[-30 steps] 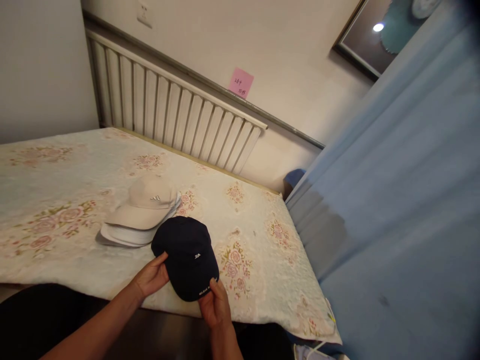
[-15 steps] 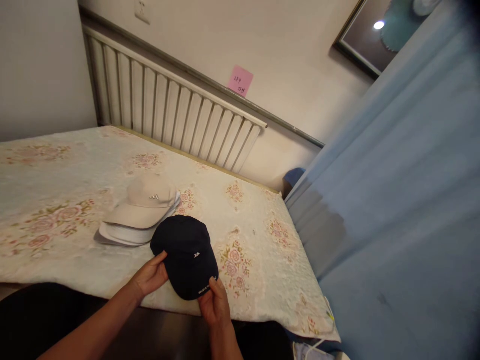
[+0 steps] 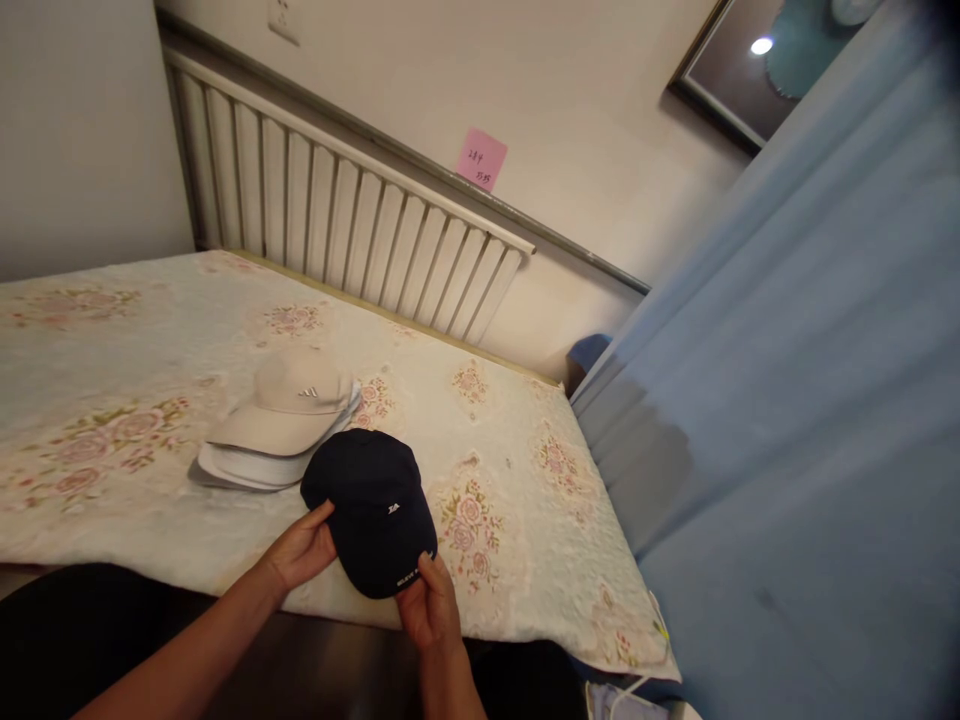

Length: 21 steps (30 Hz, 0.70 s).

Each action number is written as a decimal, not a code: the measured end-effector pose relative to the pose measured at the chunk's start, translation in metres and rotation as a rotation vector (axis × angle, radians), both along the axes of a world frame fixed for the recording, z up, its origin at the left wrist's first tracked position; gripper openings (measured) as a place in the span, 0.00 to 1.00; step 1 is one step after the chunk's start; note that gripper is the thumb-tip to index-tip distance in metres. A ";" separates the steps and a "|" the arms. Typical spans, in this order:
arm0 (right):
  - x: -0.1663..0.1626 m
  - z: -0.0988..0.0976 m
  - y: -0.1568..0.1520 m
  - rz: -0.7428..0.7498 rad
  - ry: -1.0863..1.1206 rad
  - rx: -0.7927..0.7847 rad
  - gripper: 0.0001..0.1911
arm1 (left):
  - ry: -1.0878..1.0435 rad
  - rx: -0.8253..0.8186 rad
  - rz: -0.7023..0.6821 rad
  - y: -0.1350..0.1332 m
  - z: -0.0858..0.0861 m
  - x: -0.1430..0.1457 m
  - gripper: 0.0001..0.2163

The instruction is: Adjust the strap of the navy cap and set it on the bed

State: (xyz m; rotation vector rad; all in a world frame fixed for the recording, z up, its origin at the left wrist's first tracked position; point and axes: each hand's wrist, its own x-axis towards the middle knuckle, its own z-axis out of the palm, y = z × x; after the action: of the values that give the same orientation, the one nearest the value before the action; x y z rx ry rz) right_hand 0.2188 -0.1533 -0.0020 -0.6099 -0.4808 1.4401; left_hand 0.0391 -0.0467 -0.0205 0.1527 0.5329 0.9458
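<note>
A dark navy cap (image 3: 371, 505) with a small white logo lies on the floral bedspread (image 3: 487, 440) near the front edge. My left hand (image 3: 300, 552) grips the cap's left side, thumb on top. My right hand (image 3: 429, 608) pinches the front of its brim, thumb above and fingers beneath. Just behind and to the left sits a stack of light caps (image 3: 281, 420), a beige one on top of white and grey ones.
A white radiator (image 3: 337, 215) runs along the far wall with a pink sticky note (image 3: 481, 159) above it. A blue curtain (image 3: 810, 400) hangs at the right beside the bed. A framed picture (image 3: 750, 60) is at the top right.
Both hands and the dark cap stay as they were. Only the view has shifted very slightly.
</note>
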 end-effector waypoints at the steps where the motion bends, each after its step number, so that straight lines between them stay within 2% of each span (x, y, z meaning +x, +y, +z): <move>1: 0.000 0.000 0.000 -0.001 -0.003 -0.003 0.32 | -0.006 -0.010 -0.001 0.000 0.000 0.000 0.25; 9: 0.000 0.000 -0.001 0.007 0.003 0.002 0.32 | -0.033 -0.026 0.010 0.003 -0.007 0.000 0.24; 21: -0.001 0.001 -0.001 -0.010 -0.041 -0.010 0.32 | -0.037 -0.010 -0.017 0.003 -0.008 -0.001 0.24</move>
State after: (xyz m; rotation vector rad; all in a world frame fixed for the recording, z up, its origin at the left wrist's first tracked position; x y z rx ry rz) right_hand 0.2182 -0.1540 -0.0009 -0.6499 -0.5024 1.4238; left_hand 0.0376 -0.0439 -0.0286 0.1308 0.5015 0.9278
